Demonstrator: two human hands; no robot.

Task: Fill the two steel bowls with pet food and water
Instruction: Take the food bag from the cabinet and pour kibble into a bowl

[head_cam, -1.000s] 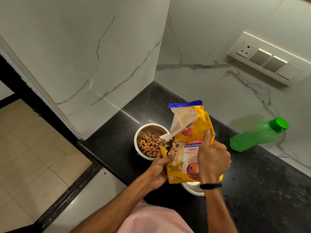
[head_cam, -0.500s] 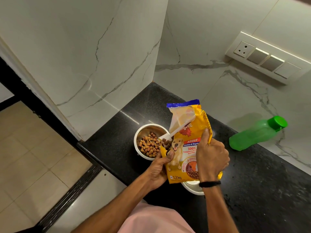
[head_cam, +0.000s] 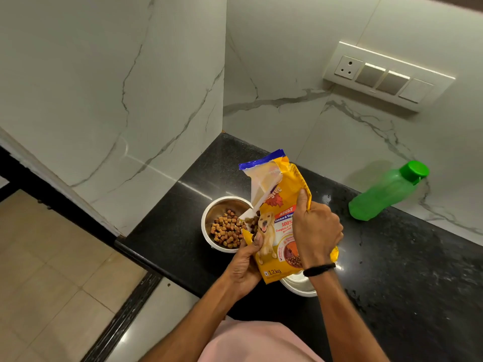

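Both hands are clamped on the yellow pet food bag (head_cam: 281, 205): left hand (head_cam: 244, 265) pinching its lower edge, right hand (head_cam: 317, 231) gripping its side. Just left of the bag sits a steel bowl (head_cam: 214, 218) of kibble (head_cam: 226, 231), the second steel bowl (head_cam: 296, 286) peeks out under it, and the green bottle (head_cam: 386, 190) lies off to its right.
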